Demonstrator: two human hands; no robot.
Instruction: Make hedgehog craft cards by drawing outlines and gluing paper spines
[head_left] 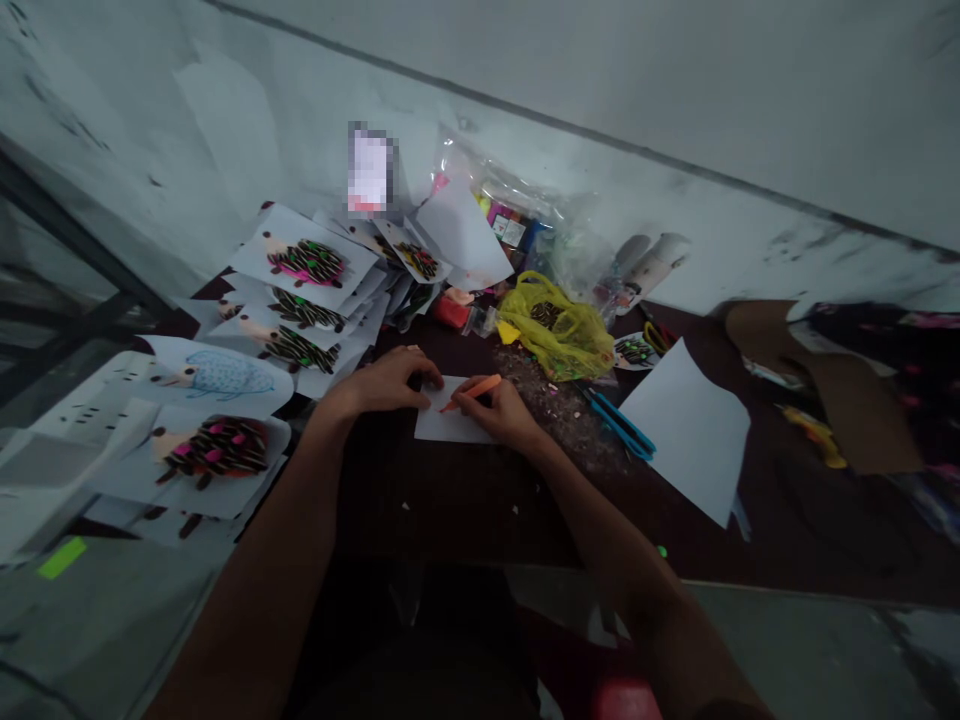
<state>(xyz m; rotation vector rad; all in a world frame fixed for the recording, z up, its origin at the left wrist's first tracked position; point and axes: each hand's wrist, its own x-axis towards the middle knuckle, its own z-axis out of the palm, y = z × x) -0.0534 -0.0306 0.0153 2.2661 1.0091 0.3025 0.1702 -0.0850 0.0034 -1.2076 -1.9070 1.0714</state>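
A small white sheet of paper (450, 428) lies on the dark table in front of me. My right hand (499, 408) is closed around an orange marker pen (486, 385), its tip down at the sheet near a faint orange mark. At the sheet's left edge rests my left hand (390, 382), thumb and fingers apart, fingertips touching the paper. Behind my right hand sits a yellow plastic bag (577, 345) with dark striped bits inside. Blue-handled scissors (626, 428) lie to the right.
Several hedgehog pictures on paper (307, 262) are stacked at left beside a white plastic rack (45, 440). A larger white sheet (694, 430) and brown cardboard (862, 410) lie at right. A clear plastic bag (577, 245) and a white bottle (656, 265) stand by the wall.
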